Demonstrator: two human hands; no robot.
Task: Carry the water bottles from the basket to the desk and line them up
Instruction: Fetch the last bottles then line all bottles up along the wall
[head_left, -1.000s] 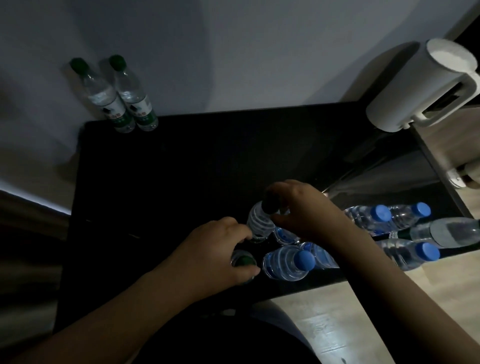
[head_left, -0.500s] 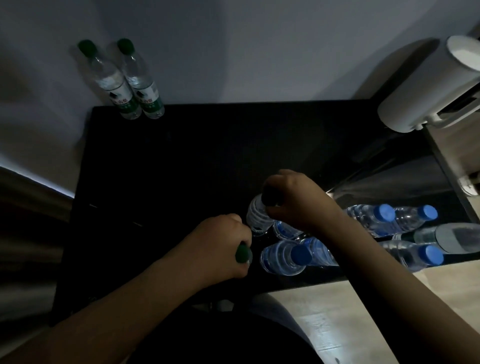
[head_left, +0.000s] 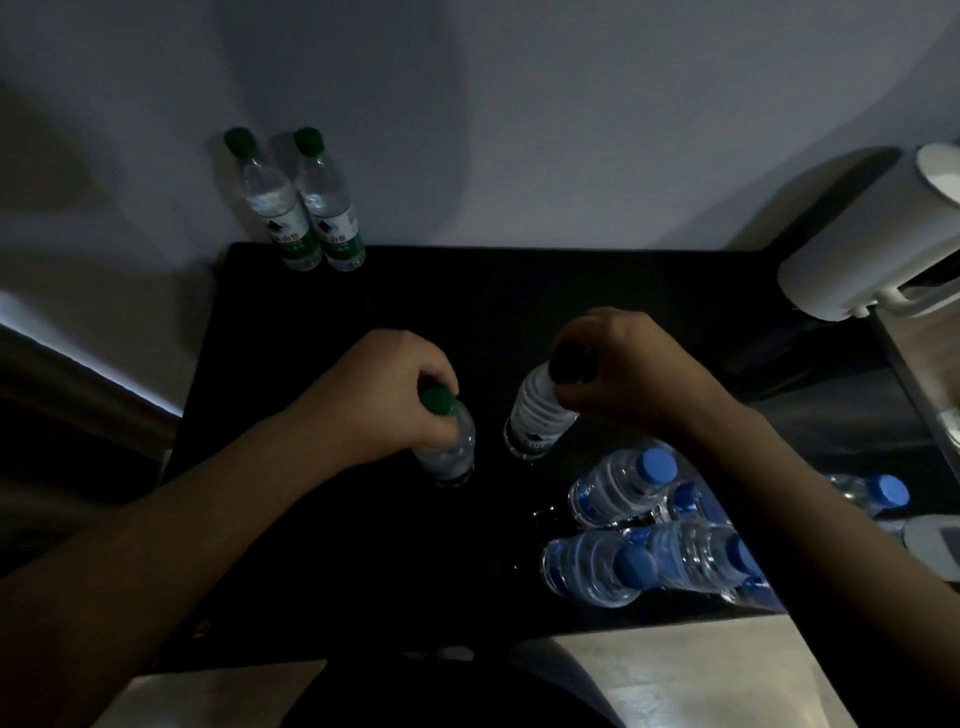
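— Green-capped bottle (head_left: 448, 451), item one: our left hand (head_left: 385, 399) curls round its neck, over the black bench (head_left: 519, 291).
— Item two, tilted bottle (head_left: 537, 422): our right hand (head_left: 634, 374) grips its cap. Carrying step, we judge.
— Row: two standing bottles (head_left: 332, 218), far left corner.
— Next, we reckon: stand both beside those. Blue-capped bottles (head_left: 613, 491) wait, lying near right.
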